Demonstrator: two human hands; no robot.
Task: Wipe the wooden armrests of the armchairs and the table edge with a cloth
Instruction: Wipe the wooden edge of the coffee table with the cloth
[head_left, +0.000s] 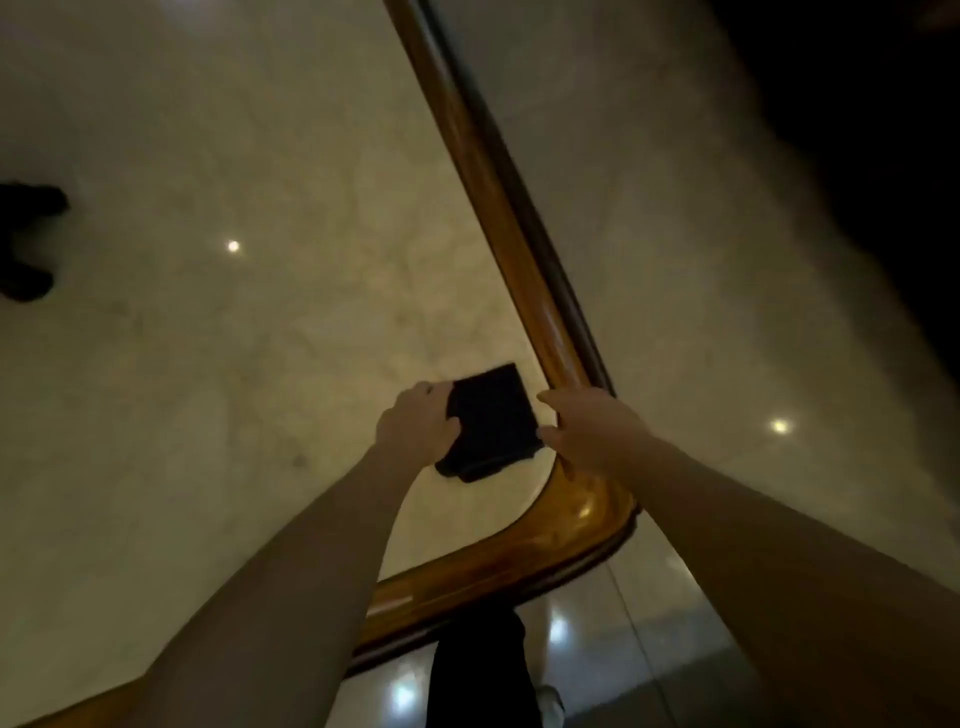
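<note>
Cloth (491, 421), dark and folded into a rough square, lying on pale marble tabletop (260, 338) just inside the rounded corner of the wooden table edge (524, 270). Left hand (418, 423) at nine o'clock of the cloth, fingers curled over its left side and gripping it. Right hand (587, 431) at three o'clock of the cloth, thumb touching the cloth's right side, fingers wrapped over the wooden rim near the corner; seemingly clasping the rim, though fingertips hidden on the far side. Wooden edging glossy and amber, running from twelve o'clock down to the corner (587, 512) at five o'clock of the cloth, then bending away toward seven o'clock under the left forearm. Small bright light reflection (233, 246) on the marble at ten o'clock of the cloth, well apart. Dark blurred shape (28, 239) at the far nine o'clock border, too unclear to name. Beyond the rim, polished floor (727, 312) at three o'clock, with another light spot (779, 426). Dark trouser leg (478, 670) and pale shoe (550, 701) at six o'clock below the table corner.
</note>
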